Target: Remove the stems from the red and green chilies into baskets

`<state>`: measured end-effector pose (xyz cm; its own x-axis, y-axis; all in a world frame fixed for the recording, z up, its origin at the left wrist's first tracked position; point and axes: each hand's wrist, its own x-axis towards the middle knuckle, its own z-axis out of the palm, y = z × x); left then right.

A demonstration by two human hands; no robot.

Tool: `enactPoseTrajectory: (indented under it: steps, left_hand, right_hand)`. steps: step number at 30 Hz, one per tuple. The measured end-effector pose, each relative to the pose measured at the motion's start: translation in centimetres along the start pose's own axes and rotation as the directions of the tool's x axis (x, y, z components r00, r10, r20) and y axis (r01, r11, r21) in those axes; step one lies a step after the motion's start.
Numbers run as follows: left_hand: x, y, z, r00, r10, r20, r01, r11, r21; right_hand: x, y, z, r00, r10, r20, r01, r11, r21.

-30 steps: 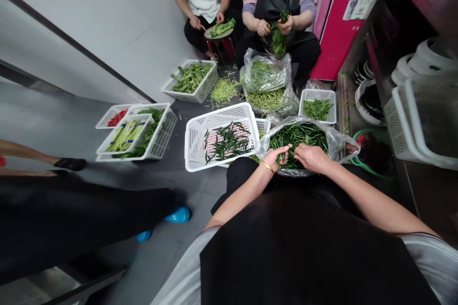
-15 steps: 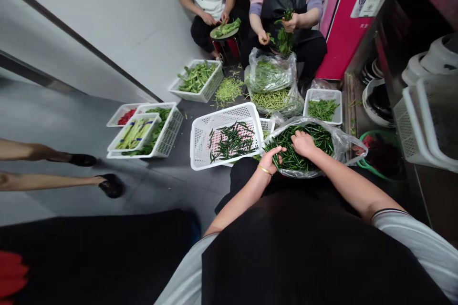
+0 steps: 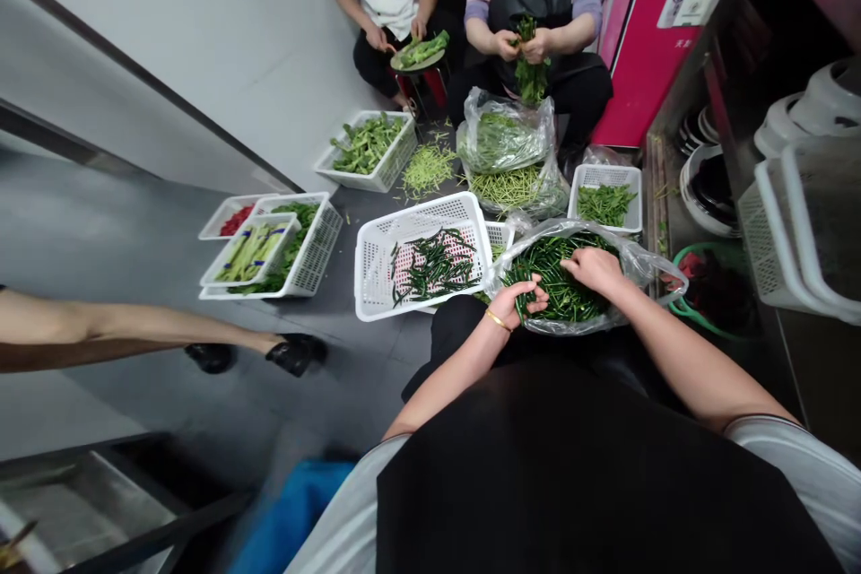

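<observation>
A clear plastic bag (image 3: 647,262) full of long green chili peppers (image 3: 561,296) lies open in front of my lap. At the bag's left side my left hand (image 3: 517,303), with a gold bangle at the wrist, has its fingers curled around a few of the peppers. My right hand (image 3: 598,271) is over the heap, its fingertips pinched together on a pepper that is mostly hidden. Left of the bag, a white perforated basket (image 3: 369,273) holds a loose layer of the same chili peppers.
Two seated people handle greens opposite me, by bags of green stems (image 3: 508,186). Baskets of vegetables stand around, including a leafy one (image 3: 327,247) at left and a small one (image 3: 640,197) at right. A person's legs (image 3: 134,330) and a blue object (image 3: 296,511) are at left.
My right hand has drawn back to the right over the peppers, while my left hand stays by the bag's left side. The walking person's legs have moved right; a dark shape at lower left is gone.
</observation>
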<state>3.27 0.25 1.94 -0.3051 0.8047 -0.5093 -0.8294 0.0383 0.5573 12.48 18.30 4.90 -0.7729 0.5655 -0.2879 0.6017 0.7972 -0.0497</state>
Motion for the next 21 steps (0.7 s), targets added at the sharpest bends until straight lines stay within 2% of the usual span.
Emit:
enactPoseTrajectory:
  steps: [3,8,12,14,16,17,19,21]
  left_hand:
    - [-0.3,0.4,-0.4,0.999,0.031,-0.013,-0.031,1.000,0.004]
    - [-0.2,0.2,-1.3,0.994,0.106,0.008,-0.106,0.994,0.037]
    - [0.2,-0.2,-1.1,0.990,0.140,-0.019,-0.139,0.988,0.074]
    - [0.2,-0.2,-0.8,0.990,0.137,-0.044,-0.133,0.988,0.076]
    - [0.3,-0.1,-0.4,0.987,0.150,-0.062,-0.147,0.987,0.059]
    - [0.4,-0.1,-0.2,0.986,0.157,-0.058,-0.154,0.987,0.051]
    - [0.6,-0.3,0.2,0.988,0.150,-0.030,-0.148,0.987,0.065]
    - [0.8,-0.6,0.5,0.993,0.120,-0.005,-0.118,0.985,0.126]
  right_hand:
    - [0.7,-1.4,0.7,0.986,-0.076,0.147,0.084,0.995,-0.053]
    - [-0.2,-1.3,2.7,0.982,-0.181,0.059,0.187,0.974,-0.126]
    - [-0.3,-0.5,2.3,0.967,-0.247,0.058,0.252,0.958,-0.135]
    - [-0.2,-0.1,1.4,0.968,-0.248,-0.032,0.248,0.969,-0.008]
    - [-0.4,0.1,0.8,0.972,-0.217,-0.096,0.235,0.936,0.261]
    - [-0.6,-0.1,0.7,0.976,-0.197,-0.094,0.218,0.879,0.425]
    - [-1.4,-0.8,1.1,0.984,-0.167,-0.062,0.163,0.696,0.699]
    - [-2.3,-1.7,1.9,0.988,-0.147,-0.053,0.123,0.523,0.844]
